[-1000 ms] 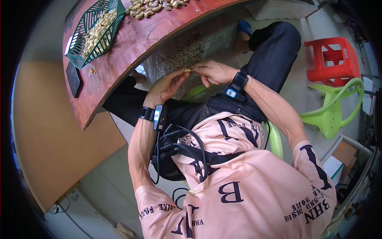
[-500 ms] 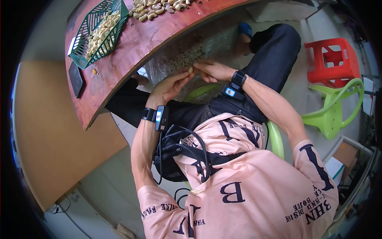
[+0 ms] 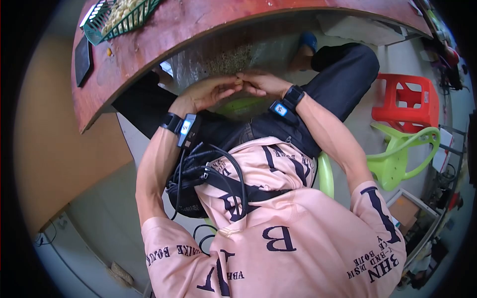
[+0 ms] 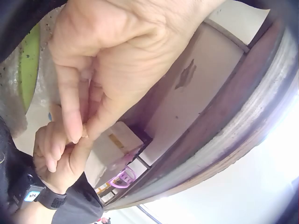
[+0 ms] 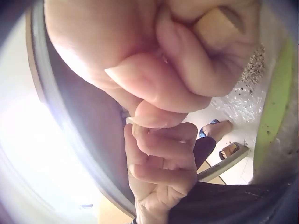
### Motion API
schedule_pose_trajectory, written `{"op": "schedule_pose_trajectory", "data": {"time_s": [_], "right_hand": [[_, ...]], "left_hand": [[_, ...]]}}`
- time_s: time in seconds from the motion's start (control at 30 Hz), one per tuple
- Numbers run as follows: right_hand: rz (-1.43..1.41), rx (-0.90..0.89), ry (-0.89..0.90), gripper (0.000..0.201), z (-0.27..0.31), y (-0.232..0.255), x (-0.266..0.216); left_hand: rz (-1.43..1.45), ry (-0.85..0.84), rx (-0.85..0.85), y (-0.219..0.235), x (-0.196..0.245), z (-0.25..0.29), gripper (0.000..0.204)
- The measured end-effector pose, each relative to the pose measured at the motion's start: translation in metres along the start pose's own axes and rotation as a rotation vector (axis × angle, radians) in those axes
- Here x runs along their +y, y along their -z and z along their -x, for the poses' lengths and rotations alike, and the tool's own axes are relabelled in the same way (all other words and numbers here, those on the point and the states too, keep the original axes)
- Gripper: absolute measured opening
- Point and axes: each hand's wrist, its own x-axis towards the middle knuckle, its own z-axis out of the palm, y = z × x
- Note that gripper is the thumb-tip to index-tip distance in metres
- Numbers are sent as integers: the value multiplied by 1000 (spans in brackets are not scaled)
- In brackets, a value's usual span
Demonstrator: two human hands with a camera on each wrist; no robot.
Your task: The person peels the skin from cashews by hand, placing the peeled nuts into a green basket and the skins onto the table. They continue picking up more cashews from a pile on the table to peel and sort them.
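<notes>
Right hand, one: fingers curled, tan band on one finger. Below it, left hand, one, pinching a small pale piece; fingertips met. Right of it lay crumbs on clear plastic.

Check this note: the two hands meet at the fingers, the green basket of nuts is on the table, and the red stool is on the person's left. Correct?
No: the head view shows the red stool on the person's right. The rest holds: left hand and right hand meet, and the green basket of nuts is on the table.
</notes>
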Motion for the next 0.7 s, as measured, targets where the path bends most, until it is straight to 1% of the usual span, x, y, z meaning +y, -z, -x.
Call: {"op": "schedule_pose_trajectory", "data": {"time_s": [0.07, 0.17, 0.23, 0.37, 0.47, 0.53, 0.63, 0.7], "right_hand": [[-66, -14, -21, 34, 3, 0, -3], [-143, -54, -8, 32, 2, 3, -4], [-148, -18, -24, 31, 4, 0, -7], [-105, 28, -44, 29, 3, 1, -8], [-86, 25, -21, 29, 1, 5, -6], [-96, 18, 42, 28, 3, 2, -10], [-99, 30, 91, 28, 6, 4, -15], [-96, 22, 106, 28, 8, 6, -16]], "left_hand": [[30, -11, 5, 1, -1, 0, 27], [34, -25, -6, 3, 0, -2, 28], [40, -26, -10, 4, 0, -3, 28], [-50, -40, -11, 2, 1, 0, 29], [-64, -17, -25, 1, 2, 3, 29], [-86, 2, -12, -5, 3, 7, 30], [-190, -25, -35, -18, 5, 12, 31], [-140, -37, -41, -16, 3, 9, 33]]}}
